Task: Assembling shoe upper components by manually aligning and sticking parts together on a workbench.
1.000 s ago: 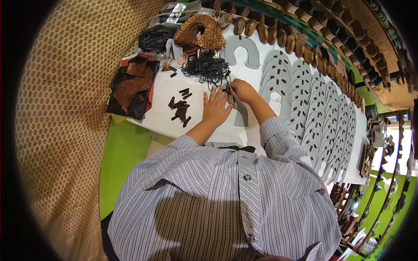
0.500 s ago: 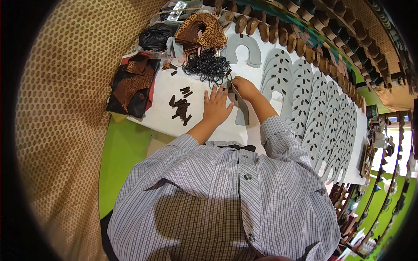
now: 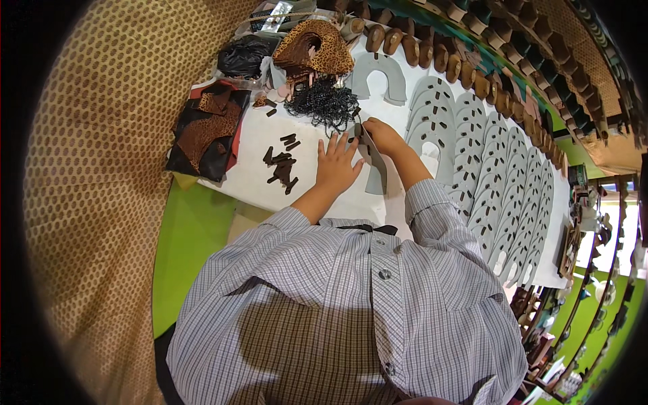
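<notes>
Between my two hands a grey curved piece [image 3: 376,177], cut from sheet material, lies on the white table [image 3: 253,165]. My left hand [image 3: 336,165] rests flat with fingers spread, its fingertips by the left edge of this piece. On the far right side of the piece, my right hand [image 3: 386,137] is closed, its bent fingers pinching the edge; the fingertips are partly hidden. A small dark strip shows near the left fingertips. Just beyond both hands sits a tangled heap of black cord [image 3: 322,102]. Left of my left hand lies a loose pile of dark brown strips [image 3: 281,165].
Rows of overlapping grey U-shaped pieces [image 3: 466,145] with dark strips cover the right side. A single grey U-shaped piece [image 3: 368,71] lies at the back. Stacked leopard-print pieces [image 3: 314,50], a black plastic bag [image 3: 243,57] and black material [image 3: 219,131] lie left. Brown shoe lasts [image 3: 425,54] line the far edge.
The grey curved piece has shifted slightly and shows more of its curve beside my right hand. Both hands stay nearly in place.
</notes>
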Tool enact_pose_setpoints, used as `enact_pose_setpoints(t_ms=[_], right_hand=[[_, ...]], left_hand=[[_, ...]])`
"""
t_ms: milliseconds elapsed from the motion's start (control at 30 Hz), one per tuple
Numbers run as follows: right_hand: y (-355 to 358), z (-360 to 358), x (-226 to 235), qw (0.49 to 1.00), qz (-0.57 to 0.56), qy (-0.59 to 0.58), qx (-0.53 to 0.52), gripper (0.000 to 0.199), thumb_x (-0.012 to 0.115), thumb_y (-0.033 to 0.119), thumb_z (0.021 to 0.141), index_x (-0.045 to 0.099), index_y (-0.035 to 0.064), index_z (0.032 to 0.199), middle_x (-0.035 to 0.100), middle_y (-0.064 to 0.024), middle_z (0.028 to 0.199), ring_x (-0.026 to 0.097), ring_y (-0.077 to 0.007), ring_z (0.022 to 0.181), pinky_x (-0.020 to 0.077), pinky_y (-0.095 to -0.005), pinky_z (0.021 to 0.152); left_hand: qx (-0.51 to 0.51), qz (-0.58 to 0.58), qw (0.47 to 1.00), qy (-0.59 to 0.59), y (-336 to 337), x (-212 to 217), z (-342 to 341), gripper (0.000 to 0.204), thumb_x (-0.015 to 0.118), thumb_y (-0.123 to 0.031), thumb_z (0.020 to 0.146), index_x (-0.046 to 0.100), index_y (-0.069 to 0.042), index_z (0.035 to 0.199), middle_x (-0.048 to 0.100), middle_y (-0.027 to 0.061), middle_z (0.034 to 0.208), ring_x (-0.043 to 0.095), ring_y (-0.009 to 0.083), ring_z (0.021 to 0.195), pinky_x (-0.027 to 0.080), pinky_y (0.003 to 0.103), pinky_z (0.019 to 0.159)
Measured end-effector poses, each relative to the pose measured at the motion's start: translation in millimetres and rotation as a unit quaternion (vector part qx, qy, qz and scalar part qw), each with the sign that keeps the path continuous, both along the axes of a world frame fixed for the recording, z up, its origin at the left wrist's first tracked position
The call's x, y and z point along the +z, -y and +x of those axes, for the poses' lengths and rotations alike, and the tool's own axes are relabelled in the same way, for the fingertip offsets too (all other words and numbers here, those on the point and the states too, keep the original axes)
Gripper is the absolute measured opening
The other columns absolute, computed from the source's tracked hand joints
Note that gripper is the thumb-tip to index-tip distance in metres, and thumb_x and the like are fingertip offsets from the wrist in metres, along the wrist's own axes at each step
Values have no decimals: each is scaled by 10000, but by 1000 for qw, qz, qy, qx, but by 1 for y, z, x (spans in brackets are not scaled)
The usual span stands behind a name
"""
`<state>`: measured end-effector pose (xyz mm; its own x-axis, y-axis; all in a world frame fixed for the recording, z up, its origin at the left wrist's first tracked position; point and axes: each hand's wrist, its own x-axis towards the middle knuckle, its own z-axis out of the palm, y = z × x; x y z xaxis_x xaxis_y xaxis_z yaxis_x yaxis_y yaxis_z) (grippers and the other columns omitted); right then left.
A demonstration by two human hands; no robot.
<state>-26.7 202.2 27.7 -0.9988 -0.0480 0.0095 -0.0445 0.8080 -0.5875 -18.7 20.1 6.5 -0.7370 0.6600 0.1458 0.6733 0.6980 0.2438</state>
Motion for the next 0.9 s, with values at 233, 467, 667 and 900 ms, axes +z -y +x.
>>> enact_pose_setpoints(t_ms=[233, 467, 667, 900], right_hand=[[-10, 0, -8, 1000, 6, 1, -13, 132, 552, 95, 769, 595, 36, 879, 558, -147, 904, 558, -330, 844, 456, -374, 747], [-14, -2, -11, 1000, -23, -10, 10, 192, 580, 96, 731, 602, 38, 913, 557, -141, 890, 547, -311, 842, 451, -348, 756], [-13, 0, -19, 997, -72, 13, -21, 193, 606, 139, 747, 645, 52, 916, 576, -118, 892, 559, -267, 844, 453, -326, 747], [-15, -2, -22, 999, -44, 9, -19, 202, 618, 156, 747, 655, 47, 913, 576, -111, 894, 563, -267, 850, 454, -329, 749]], left_hand=[[1, 15, 1000, 9, -1, 0, 0, 578, 431, -460, 878, 346, -169, 1370, 310, 91, 1422, 217, 281, 1336, 88, 533, 1078], [1, 43, 999, -1, 0, -2, 0, 613, 483, -437, 855, 326, -133, 1364, 320, 103, 1414, 238, 291, 1325, 101, 534, 1073], [-3, 32, 999, -2, 0, -7, 0, 573, 471, -436, 861, 383, -126, 1335, 318, 109, 1413, 230, 292, 1329, 102, 534, 1073], [-4, 25, 1000, 7, 1, -4, 1, 551, 460, -438, 867, 429, -115, 1312, 322, 117, 1408, 231, 295, 1327, 104, 539, 1069]])
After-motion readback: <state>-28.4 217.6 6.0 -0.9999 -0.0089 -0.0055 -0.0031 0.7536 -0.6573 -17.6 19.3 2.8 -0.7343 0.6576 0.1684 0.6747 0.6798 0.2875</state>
